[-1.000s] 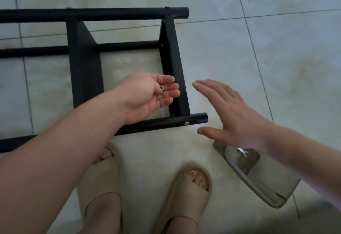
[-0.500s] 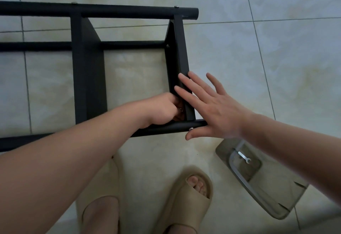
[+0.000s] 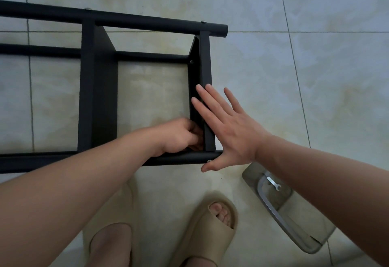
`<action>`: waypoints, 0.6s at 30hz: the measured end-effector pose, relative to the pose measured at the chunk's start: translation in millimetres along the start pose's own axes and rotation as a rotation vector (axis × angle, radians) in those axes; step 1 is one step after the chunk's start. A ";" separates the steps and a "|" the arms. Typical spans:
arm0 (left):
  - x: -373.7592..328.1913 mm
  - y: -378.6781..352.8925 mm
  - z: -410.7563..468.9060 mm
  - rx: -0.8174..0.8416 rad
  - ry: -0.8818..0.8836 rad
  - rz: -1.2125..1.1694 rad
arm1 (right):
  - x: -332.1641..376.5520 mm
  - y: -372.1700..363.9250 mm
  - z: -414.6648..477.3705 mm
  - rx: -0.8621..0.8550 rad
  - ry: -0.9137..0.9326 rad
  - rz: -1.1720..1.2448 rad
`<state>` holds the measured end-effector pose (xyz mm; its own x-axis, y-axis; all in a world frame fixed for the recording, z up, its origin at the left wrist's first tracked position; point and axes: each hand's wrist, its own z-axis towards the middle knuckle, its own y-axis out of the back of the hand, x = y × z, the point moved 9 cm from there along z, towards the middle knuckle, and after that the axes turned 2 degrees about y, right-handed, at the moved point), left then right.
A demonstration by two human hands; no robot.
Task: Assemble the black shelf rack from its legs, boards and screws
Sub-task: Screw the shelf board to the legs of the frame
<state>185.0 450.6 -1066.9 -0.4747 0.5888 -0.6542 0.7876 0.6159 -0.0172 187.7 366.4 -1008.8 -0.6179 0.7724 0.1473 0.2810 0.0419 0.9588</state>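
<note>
The black shelf rack lies on its side on the tiled floor. Its near leg (image 3: 179,158) and far leg (image 3: 147,21) run left to right, joined by a middle board (image 3: 94,89) and an end board (image 3: 205,56). My left hand (image 3: 179,135) is curled into the inner corner where the end board meets the near leg, its fingertips pinched together; the small piece they hold is hidden. My right hand (image 3: 229,127) presses flat, fingers straight, against the end board's outer face. A silver screw head (image 3: 209,161) shows on the near leg by my right thumb.
A clear plastic tray (image 3: 294,224) lies on the floor at the lower right with a small flat wrench (image 3: 273,183) in it, partly under my right forearm. My feet in beige sandals (image 3: 212,224) stand just in front of the near leg.
My left hand, which showed a small ring-shaped nut on open fingers, has curled and moved down into the board's inner corner. My right hand moved left from the air onto the end board.
</note>
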 end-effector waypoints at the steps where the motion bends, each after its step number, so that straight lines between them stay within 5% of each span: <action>1: 2.2 1.6 0.5 -0.013 0.009 -0.013 | -0.2 -0.4 -0.4 -0.002 -0.001 0.000; 18: 6.5 5.9 4.8 -0.045 0.011 -0.063 | -0.8 -2.3 -0.5 -0.004 -0.001 0.011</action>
<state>188.5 455.5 -1074.9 -0.5270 0.5536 -0.6448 0.7379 0.6745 -0.0239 187.2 365.3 -1010.9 -0.6139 0.7735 0.1576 0.2845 0.0305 0.9582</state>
